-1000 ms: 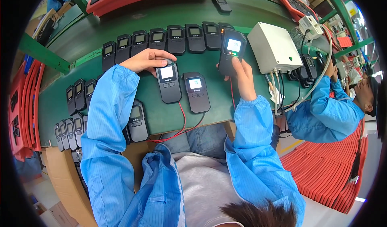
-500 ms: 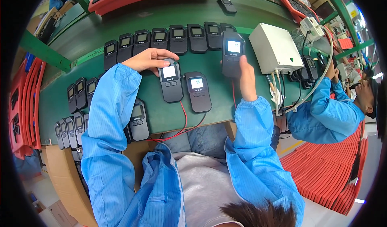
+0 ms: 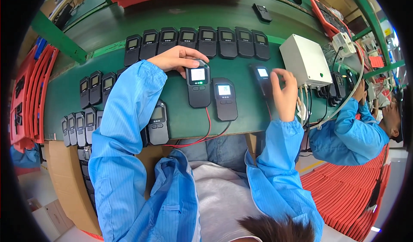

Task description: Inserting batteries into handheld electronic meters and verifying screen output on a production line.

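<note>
My left hand [image 3: 178, 60] lies over the top end of a black hand-held device [image 3: 198, 87] with a lit screen, gripping it flat on the green table [image 3: 180, 115]. A second lit device [image 3: 224, 98] lies just right of it. Red cables [image 3: 205, 132] run from both toward the table's front edge. My right hand [image 3: 284, 91] hovers with fingers apart beside a third black device [image 3: 261, 79], which lies on the table with its screen lit. The hand holds nothing.
A row of black devices [image 3: 193, 40] lines the back. More devices stand at the left [image 3: 92, 87] and under my left sleeve [image 3: 158, 123]. A white box [image 3: 305, 59] with cables sits right. A co-worker's blue sleeve [image 3: 348, 130] reaches in. Red trays [image 3: 344, 190] are stacked nearby.
My right hand held the third device up with its screen toward me. It has since laid it down on the table and let go. My left hand has stayed put.
</note>
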{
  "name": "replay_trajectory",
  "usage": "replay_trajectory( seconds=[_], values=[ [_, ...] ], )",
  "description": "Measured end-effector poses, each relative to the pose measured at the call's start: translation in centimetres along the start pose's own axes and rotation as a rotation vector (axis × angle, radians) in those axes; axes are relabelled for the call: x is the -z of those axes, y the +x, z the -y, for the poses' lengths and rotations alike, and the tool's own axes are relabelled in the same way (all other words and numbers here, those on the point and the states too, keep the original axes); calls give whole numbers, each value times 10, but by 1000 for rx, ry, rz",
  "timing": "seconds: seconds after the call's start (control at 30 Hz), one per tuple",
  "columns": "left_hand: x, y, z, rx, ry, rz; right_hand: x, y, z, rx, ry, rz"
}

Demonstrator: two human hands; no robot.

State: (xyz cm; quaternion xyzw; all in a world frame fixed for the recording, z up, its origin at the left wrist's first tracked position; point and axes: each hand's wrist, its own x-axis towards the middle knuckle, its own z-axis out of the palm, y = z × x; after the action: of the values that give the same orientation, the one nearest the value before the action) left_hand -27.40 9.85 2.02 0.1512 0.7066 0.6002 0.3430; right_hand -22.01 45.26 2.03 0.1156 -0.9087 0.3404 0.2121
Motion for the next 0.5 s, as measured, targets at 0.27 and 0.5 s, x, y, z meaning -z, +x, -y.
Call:
replay_trajectory(
  seconds=[0.27, 0.5],
  values=[
    [-5, 11, 8, -248, -208, -71, -80, 91, 76, -262, 785, 880],
    [11, 11, 3, -469, -407, -730, -100, 78, 80, -626, 1312, 1280]
  ],
)
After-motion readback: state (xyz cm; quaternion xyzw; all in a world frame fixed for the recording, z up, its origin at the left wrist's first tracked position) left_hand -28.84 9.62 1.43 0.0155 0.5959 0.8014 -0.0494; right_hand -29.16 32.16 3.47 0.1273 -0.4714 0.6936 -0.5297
